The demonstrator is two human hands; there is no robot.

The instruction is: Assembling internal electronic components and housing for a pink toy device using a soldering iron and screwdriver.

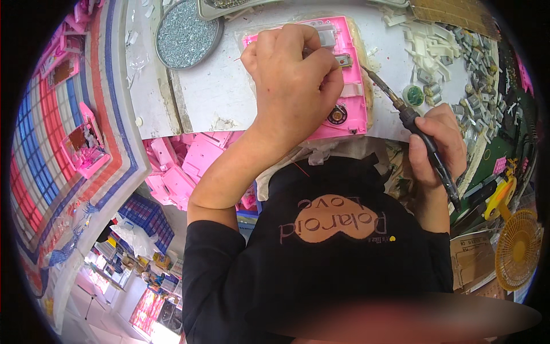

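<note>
My left hand is over a pink plastic housing, its fingers curled and pinched together; what they hold is hidden. A thin red wire end pokes out beside those fingers. In the housing, a small metal-framed part sits by my fingertips, and a round black part lies nearer to me. My right hand grips the black handle of a soldering iron. The iron slants up and left, its thin tip near the housing's right edge; whether it touches, I cannot tell.
A round dish of small screws stands at the back left. Pink plastic parts are heaped below the table edge. White plastic pieces and small metal motors lie at right, near a round green container. A yellow fan stands lower right.
</note>
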